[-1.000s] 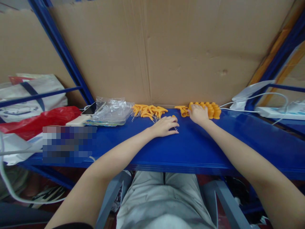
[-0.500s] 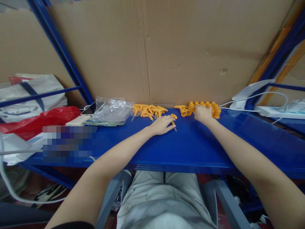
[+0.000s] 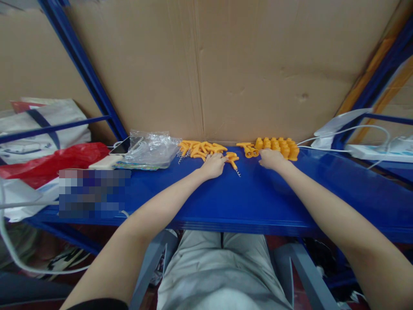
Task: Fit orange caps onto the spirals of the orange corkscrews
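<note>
On the blue shelf (image 3: 258,193), my left hand (image 3: 213,165) reaches the loose pile of orange T-shaped parts with small chains (image 3: 198,149); its fingertips rest on the pile's near edge. One orange part with a chain (image 3: 232,160) lies alone just right of that hand. My right hand (image 3: 271,158) sits in front of a tidy row of orange caps (image 3: 280,146), fingers curled under; whether it holds a cap is hidden. Two more orange pieces (image 3: 249,150) lie left of the row.
A cardboard sheet (image 3: 241,64) backs the shelf. At the left lie a crumpled clear bag (image 3: 151,148), a phone (image 3: 124,146), a white block (image 3: 105,162) and a red bag (image 3: 54,160). A white power strip (image 3: 371,151) with cables lies at the right.
My left hand let go of the single orange part and moved left and back onto the pile. My right hand drew back from the row of caps towards me.
</note>
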`<state>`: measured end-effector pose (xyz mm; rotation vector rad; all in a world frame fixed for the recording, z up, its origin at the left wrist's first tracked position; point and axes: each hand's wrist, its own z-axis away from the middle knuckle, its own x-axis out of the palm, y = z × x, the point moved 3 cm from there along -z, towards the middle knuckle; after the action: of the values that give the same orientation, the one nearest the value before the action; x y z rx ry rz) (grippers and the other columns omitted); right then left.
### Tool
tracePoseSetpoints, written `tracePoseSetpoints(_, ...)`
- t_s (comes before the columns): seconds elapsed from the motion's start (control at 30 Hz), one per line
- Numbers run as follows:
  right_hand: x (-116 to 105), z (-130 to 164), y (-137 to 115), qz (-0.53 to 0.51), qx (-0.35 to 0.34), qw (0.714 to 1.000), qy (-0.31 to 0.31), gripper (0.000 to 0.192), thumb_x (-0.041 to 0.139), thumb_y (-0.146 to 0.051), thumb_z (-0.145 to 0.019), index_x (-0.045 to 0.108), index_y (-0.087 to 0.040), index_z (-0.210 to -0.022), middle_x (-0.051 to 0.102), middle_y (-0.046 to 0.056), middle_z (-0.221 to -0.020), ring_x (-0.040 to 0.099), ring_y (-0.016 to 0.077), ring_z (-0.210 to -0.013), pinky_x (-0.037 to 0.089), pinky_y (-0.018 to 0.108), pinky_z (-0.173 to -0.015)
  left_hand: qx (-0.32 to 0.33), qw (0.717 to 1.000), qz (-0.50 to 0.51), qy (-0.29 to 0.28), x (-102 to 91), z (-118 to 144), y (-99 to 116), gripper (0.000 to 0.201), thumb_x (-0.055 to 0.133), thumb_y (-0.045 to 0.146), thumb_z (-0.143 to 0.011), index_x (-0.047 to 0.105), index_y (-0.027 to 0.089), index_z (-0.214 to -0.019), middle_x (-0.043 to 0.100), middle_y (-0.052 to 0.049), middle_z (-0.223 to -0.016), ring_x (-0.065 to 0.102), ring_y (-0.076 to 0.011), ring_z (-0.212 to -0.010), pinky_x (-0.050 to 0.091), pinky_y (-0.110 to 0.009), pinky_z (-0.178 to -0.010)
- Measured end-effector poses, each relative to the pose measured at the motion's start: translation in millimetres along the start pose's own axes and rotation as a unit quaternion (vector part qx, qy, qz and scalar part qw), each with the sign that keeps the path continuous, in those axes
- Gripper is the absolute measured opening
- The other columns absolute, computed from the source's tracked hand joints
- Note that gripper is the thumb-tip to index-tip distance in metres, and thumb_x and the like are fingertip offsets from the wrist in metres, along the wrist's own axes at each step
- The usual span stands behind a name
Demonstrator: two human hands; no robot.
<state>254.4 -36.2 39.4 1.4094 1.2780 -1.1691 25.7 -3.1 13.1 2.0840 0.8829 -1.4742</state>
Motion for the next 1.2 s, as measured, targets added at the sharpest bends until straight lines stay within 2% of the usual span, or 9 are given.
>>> tracePoseSetpoints(0.23, -9, 10, -29, -0.083, -0.057, 0.994, -0.035, 0.058, 0.066, -0.016, -0.082, 0.056, -0.008, -0.139, 0.066, 0.022, -0.132, 0.065, 0.0323, -0.119, 0.051, 0.036, -0.098, -0.029, 0.999, -0.001, 0.043, -10.1, 1, 2, 0.029, 0.049, 0.028, -0.100, 0.071, 0.020, -0.117, 0.069, -0.014, -0.118, 0.061, -0.0340, -0.116, 0.049, -0.052, -0.098)
tracePoseSetpoints(0.43, -4, 12, -35, -0.168, -0.088, 0.982, -0.021, 0.064, 0.075, -0.016, -0.076, 0.057, -0.012, -0.137, 0.070, 0.016, -0.123, 0.068, 0.0281, -0.109, 0.052, 0.036, -0.095, -0.029, 0.998, 0.003, 0.063, -18.5, 0, 1, 0.040, 0.042, 0.013, -0.097, 0.068, 0.021, -0.126, 0.069, -0.013, -0.118, 0.060, -0.0307, -0.116, 0.047, -0.046, -0.095)
tracePoseSetpoints(0.5, -2, 9, -33, -0.188, -0.087, 0.978, -0.018, 0.056, 0.078, -0.018, -0.073, 0.063, -0.014, -0.127, 0.073, 0.013, -0.113, 0.070, 0.0272, -0.100, 0.053, 0.036, -0.090, -0.023, 0.997, -0.002, 0.070, -18.8, 0, -1, 0.042, 0.040, 0.011, -0.096, 0.068, 0.022, -0.125, 0.069, -0.012, -0.117, 0.060, -0.0301, -0.114, 0.046, -0.046, -0.094)
tracePoseSetpoints(0.57, -2, 7, -32, -0.193, -0.088, 0.977, -0.024, 0.037, 0.079, -0.022, -0.073, 0.069, -0.015, -0.109, 0.074, 0.009, -0.097, 0.069, 0.0259, -0.088, 0.054, 0.036, -0.083, -0.016, 0.997, -0.005, 0.078, -19.3, 1, -3, 0.042, 0.040, 0.010, -0.095, 0.069, 0.022, -0.123, 0.069, -0.012, -0.116, 0.060, -0.0294, -0.113, 0.045, -0.045, -0.093)
tracePoseSetpoints(0.67, -5, 6, -32, -0.181, -0.092, 0.979, -0.023, 0.012, 0.076, -0.027, -0.078, 0.067, -0.019, -0.080, 0.069, 0.004, -0.075, 0.066, 0.0231, -0.075, 0.052, 0.034, -0.073, -0.010, 0.995, -0.005, 0.097, -22.9, 2, -2, 0.037, 0.042, 0.011, -0.097, 0.070, 0.021, -0.118, 0.067, -0.012, -0.114, 0.061, -0.0284, -0.112, 0.043, -0.044, -0.093)
tracePoseSetpoints(0.77, -8, 7, -32, -0.182, -0.086, 0.979, 0.017, 0.017, 0.073, -0.030, -0.082, 0.062, -0.021, -0.072, 0.067, 0.003, -0.070, 0.065, 0.0221, -0.074, 0.050, 0.031, -0.072, -0.023, 0.991, -0.009, 0.133, -28.2, 2, 1, 0.028, 0.046, 0.018, -0.100, 0.070, 0.021, -0.112, 0.065, -0.013, -0.119, 0.060, -0.0288, -0.113, 0.042, -0.046, -0.096)
tracePoseSetpoints(0.9, -9, 6, -31, -0.162, -0.084, 0.979, 0.095, 0.014, 0.073, -0.029, -0.082, 0.066, -0.019, -0.088, 0.071, 0.007, -0.083, 0.067, 0.0224, -0.079, 0.050, 0.031, -0.072, -0.043, 0.983, -0.017, 0.177, -29.7, 2, 2, 0.023, 0.046, 0.023, -0.102, 0.066, 0.021, -0.112, 0.058, -0.014, -0.136, 0.056, -0.0308, -0.122, 0.043, -0.048, -0.099)
tracePoseSetpoints(1.07, -6, 2, -30, -0.153, -0.166, 0.961, 0.162, 0.018, 0.075, -0.026, -0.079, 0.068, -0.019, -0.093, 0.074, 0.009, -0.096, 0.069, 0.0259, -0.090, 0.053, 0.037, -0.081, -0.077, 0.985, -0.034, 0.153, -26.7, 2, 1, 0.024, 0.044, 0.022, -0.103, 0.065, 0.021, -0.114, 0.055, -0.016, -0.141, 0.057, -0.0325, -0.120, 0.045, -0.051, -0.097)
tracePoseSetpoints(1.2, -7, 0, -29, -0.157, -0.196, 0.945, 0.209, 0.018, 0.069, -0.025, -0.082, 0.070, -0.018, -0.098, 0.074, 0.013, -0.106, 0.069, 0.0303, -0.101, 0.052, 0.044, -0.090, -0.103, 0.983, -0.067, 0.134, -30.0, 4, 4, 0.026, 0.047, 0.018, -0.100, 0.068, 0.025, -0.114, 0.057, -0.015, -0.138, 0.057, -0.0342, -0.118, 0.045, -0.053, -0.096)
